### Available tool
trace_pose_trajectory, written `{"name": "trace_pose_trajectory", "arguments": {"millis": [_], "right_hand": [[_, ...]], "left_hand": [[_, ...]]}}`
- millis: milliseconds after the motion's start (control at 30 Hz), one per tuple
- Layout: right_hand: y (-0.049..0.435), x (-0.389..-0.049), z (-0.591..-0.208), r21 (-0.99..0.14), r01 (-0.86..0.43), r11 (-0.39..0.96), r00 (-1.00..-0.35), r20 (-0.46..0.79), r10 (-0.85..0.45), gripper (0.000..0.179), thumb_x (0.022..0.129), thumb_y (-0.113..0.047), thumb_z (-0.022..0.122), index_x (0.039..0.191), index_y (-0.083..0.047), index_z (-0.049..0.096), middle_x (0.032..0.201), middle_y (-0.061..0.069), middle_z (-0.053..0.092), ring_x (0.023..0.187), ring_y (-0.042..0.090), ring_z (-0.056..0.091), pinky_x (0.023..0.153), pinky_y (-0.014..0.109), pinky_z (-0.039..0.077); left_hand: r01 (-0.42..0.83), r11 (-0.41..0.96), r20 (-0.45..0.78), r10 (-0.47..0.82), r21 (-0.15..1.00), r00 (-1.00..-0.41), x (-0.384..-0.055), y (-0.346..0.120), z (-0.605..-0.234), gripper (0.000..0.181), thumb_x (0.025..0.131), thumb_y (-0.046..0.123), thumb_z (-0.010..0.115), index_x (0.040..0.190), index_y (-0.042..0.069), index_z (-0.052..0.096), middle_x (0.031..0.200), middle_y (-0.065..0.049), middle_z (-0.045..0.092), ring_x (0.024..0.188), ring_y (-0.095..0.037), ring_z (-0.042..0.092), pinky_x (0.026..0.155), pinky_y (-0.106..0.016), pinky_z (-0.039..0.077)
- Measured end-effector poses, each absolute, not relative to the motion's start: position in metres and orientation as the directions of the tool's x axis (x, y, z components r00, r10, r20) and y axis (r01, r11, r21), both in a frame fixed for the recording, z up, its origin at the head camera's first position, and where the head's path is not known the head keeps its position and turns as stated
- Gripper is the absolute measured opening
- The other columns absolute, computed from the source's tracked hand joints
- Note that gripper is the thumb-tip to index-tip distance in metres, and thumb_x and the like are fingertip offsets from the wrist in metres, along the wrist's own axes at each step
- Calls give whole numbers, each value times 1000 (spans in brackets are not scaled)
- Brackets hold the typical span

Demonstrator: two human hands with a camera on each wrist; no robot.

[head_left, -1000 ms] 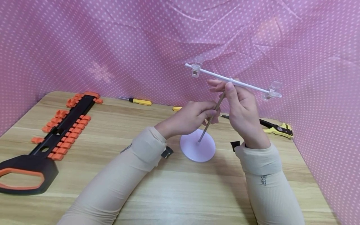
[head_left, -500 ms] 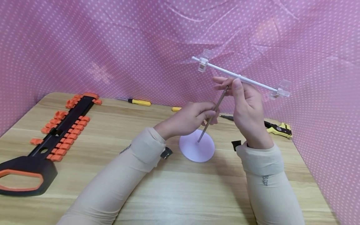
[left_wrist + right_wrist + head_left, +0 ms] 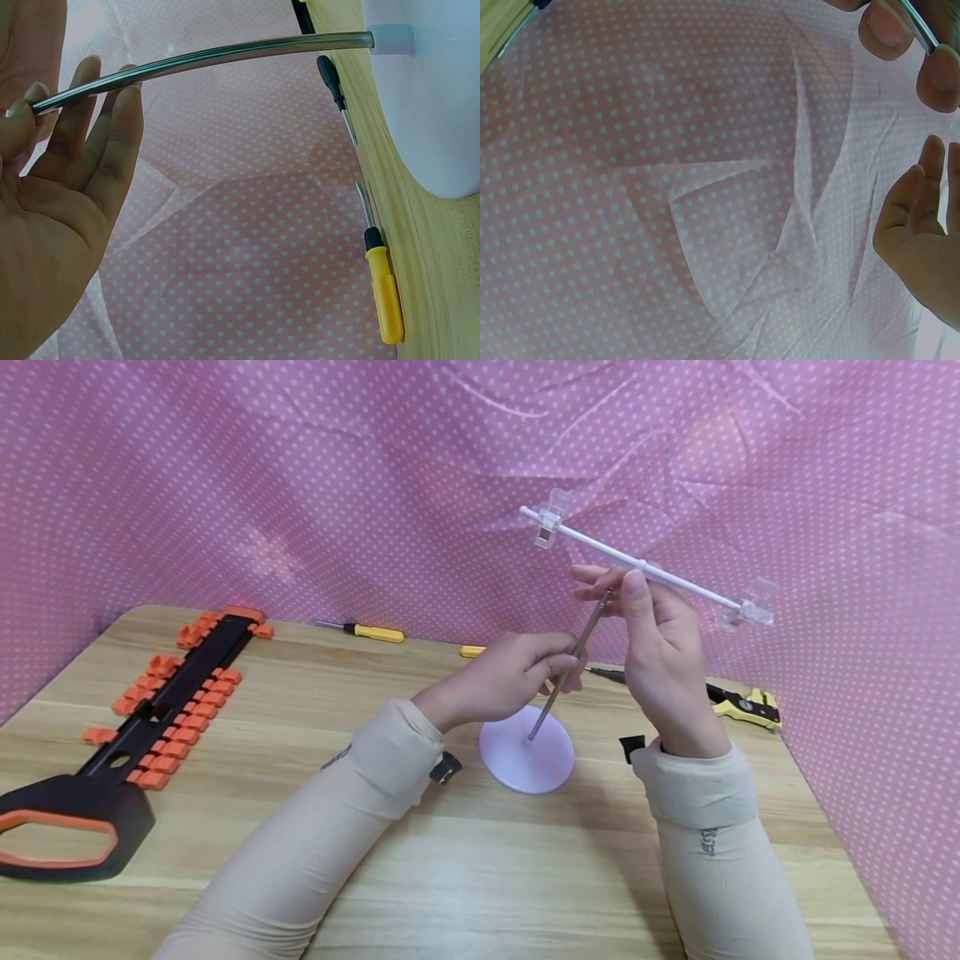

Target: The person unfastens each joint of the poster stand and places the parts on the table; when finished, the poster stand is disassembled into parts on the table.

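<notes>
A thin metal rod rises at a slant from a round white base on the table. My left hand pinches the rod partway up between thumb and fingers. In the left wrist view, the rod's lower end enters a short collar on the base. Up to the right, my right hand holds a white crossbar near its middle by thumb and fingers. Clear plastic clips sit near both its ends. The rod's upper tip shows below the crossbar, apart from it, near the right fingers.
A black rail with several orange clips and a handle lies left. Toward the back edge are a yellow-handled screwdriver, a black-handled screwdriver and black-and-yellow pliers. A pink dotted cloth hangs behind and to the right.
My right hand has moved the crossbar right and slightly up, off the rod's top, so the rod's tip shows. The left hand, rod and base have stayed in place.
</notes>
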State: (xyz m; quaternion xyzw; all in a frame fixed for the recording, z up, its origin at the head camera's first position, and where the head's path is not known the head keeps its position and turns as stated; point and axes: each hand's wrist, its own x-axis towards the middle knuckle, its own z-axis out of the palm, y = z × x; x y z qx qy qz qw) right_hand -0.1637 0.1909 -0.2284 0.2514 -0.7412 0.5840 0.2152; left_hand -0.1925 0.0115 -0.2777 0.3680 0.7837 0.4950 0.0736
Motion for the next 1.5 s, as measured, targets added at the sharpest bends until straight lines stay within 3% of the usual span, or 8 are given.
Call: {"name": "trace_pose_trajectory", "arguments": {"millis": [133, 467, 800, 1500], "right_hand": [[192, -164, -229, -756, -627, 188, -778, 617, -118, 36, 116, -25, 42, 108, -2, 69, 126, 5, 77, 109, 22, 73, 96, 35, 52], [193, -163, -228, -761, -623, 182, -781, 615, -108, 30, 116, -26, 43, 112, -14, 71, 127, 6, 77, 111, 22, 73, 99, 35, 51], [193, -164, -227, -758, -627, 182, -778, 621, -95, 29, 116, -25, 44, 112, -14, 71, 126, 6, 77, 110, 22, 73, 98, 35, 53], [195, -166, -228, -751, -623, 216, -779, 620, -92, 30, 115, -26, 45, 113, -13, 72, 127, 4, 77, 110, 21, 72, 98, 34, 51]], "left_hand": [[506, 245, 248, 648, 827, -720, -193, 12, -278, 21, 114, 21, 48, 113, 13, 68, 103, -1, 77, 98, -12, 73, 89, -29, 62], [490, 231, 241, 650, 841, -721, -193, 12, -278, 21, 114, 21, 49, 112, 12, 67, 105, -6, 78, 103, -24, 75, 95, -45, 63], [495, 237, 244, 646, 836, -723, -193, 13, -277, 21, 114, 21, 49, 113, 12, 68, 107, -5, 78, 100, -15, 75, 92, -36, 64], [494, 224, 248, 651, 840, -718, -194, 13, -277, 21, 114, 21, 49, 110, 11, 67, 108, -12, 79, 104, -27, 76, 93, -42, 64]]}}
